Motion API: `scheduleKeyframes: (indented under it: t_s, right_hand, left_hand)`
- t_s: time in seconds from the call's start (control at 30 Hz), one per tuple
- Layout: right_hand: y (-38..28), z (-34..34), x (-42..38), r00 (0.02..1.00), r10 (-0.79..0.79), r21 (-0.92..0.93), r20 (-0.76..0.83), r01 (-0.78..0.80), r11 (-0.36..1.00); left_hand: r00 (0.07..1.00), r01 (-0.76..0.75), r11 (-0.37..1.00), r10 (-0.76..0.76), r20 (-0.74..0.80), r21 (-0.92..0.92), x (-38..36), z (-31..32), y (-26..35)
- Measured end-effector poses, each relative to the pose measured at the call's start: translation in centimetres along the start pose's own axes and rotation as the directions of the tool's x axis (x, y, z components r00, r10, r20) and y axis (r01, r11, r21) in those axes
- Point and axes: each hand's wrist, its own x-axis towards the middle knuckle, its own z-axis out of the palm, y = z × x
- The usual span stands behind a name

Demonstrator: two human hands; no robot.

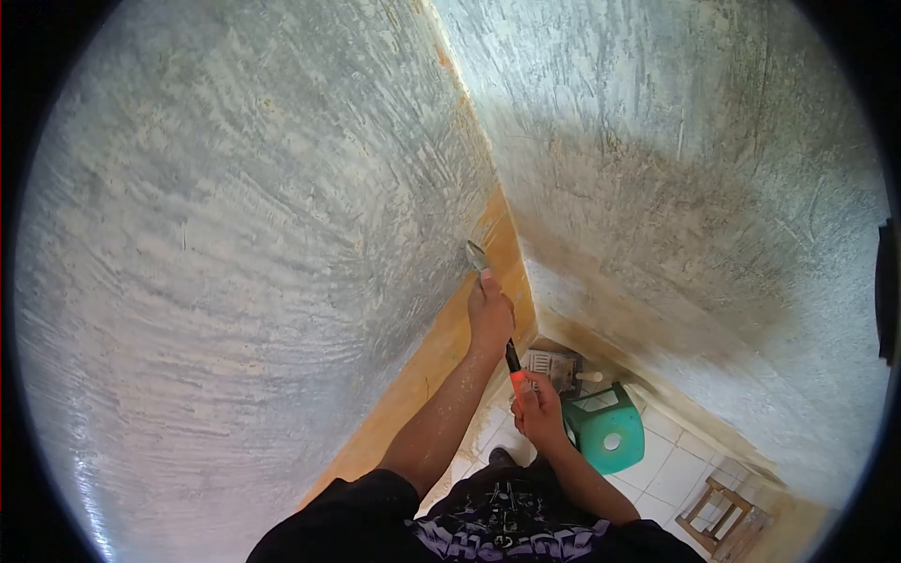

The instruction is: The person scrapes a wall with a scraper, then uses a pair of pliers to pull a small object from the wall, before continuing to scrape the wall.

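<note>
Scraper (478, 256): at the left wall (253, 272), beside the corner; blade-to-wall contact cannot be told. Left hand (491, 314) closed around its upper part, blade projecting just beyond the fingers; black shaft emerges below. Right hand (539, 413) wrapped around the orange handle (518, 379) at the lower end. Ochre band (404, 403) runs beneath the wall's grey coat. Green stool (610, 441) stands on floor tiles (668, 469), near the right hand.

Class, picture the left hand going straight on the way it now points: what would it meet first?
Likely the grey wall at picture left, met by the tool the left hand holds; one view leaves any gap unclear.
</note>
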Motion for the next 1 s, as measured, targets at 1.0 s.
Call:
scheduleKeyframes:
  t_s: [1.0]
  right_hand:
    - [-0.6,-0.7,1.8,0.998,-0.034,-0.01,-0.045,0.034,0.999]
  left_hand:
    - [0.995,-0.092,0.989,0.094,-0.012,0.115,2.1,0.5,-2.0]
